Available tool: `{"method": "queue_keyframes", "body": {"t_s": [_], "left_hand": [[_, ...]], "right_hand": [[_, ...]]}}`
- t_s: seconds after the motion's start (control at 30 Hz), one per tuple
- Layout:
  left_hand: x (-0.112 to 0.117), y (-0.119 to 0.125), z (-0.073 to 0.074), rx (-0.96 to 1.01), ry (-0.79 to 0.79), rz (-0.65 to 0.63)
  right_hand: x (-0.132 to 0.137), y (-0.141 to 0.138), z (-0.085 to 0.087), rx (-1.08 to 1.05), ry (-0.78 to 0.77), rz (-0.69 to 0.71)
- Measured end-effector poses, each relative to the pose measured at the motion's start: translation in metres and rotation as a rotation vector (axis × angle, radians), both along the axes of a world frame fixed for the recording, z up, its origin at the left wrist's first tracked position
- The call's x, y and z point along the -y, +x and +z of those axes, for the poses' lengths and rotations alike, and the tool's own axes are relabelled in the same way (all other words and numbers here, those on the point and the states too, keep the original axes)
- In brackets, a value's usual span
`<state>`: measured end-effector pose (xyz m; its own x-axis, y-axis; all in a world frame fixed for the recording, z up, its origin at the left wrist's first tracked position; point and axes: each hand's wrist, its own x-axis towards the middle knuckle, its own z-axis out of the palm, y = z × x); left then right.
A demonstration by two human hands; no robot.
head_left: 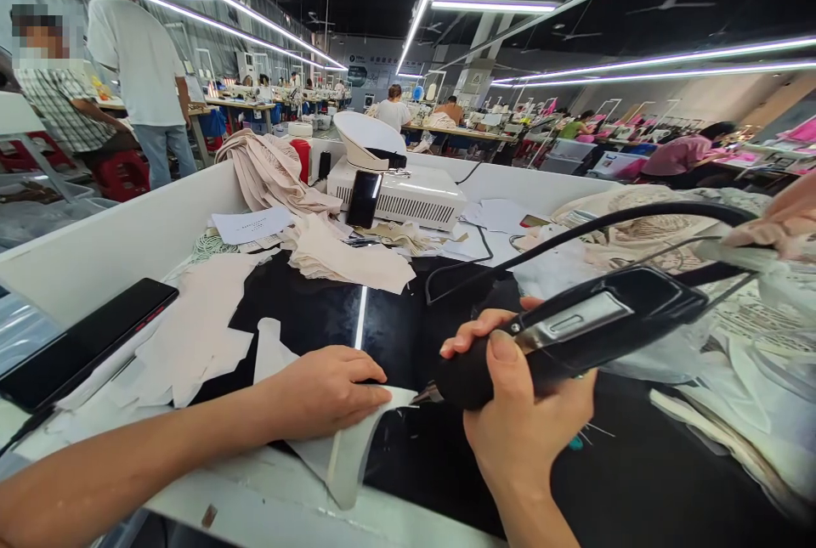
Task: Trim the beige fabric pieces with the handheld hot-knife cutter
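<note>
My right hand [523, 412] is wrapped around a black corded hand tool [605, 323] with a silver panel and a narrow metal tip. The tip touches or nearly touches the corner of a white fabric piece [349, 463]. My left hand [319, 391], fingers pressed together, holds that piece by its edge over a glossy black work surface [414, 446]. Part of the cloth is hidden under my palm. Behind my left wrist, another pale scrap [273, 344] sticks up.
Pale cut pieces [197, 319] and a phone [86, 336] lie at left. Further back are beige fabric [350, 255], a white machine box [401, 195] and an upright phone [364, 200]. Another person's hand [787, 221] is near the tool's cable; plastic-wrapped fabric [733, 310] lies at right.
</note>
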<state>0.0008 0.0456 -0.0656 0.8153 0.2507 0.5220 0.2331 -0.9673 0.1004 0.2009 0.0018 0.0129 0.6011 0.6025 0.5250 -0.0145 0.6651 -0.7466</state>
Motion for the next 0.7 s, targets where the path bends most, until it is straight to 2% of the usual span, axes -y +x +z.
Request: {"method": "queue_keyframes", "body": {"t_s": [0.47,0.6,0.7], "left_hand": [[-0.002,0.001,-0.003,-0.003,0.01,-0.004],[0.001,0.001,0.0,0.054,0.052,0.037],[0.011,-0.001,0.006,-0.007,0.048,0.1]], "right_hand": [[0.0,0.0,-0.005,0.023,-0.015,0.007],[0.002,-0.001,-0.007,0.04,-0.024,-0.022],[0.004,-0.001,-0.007,0.052,-0.022,-0.04]]}}
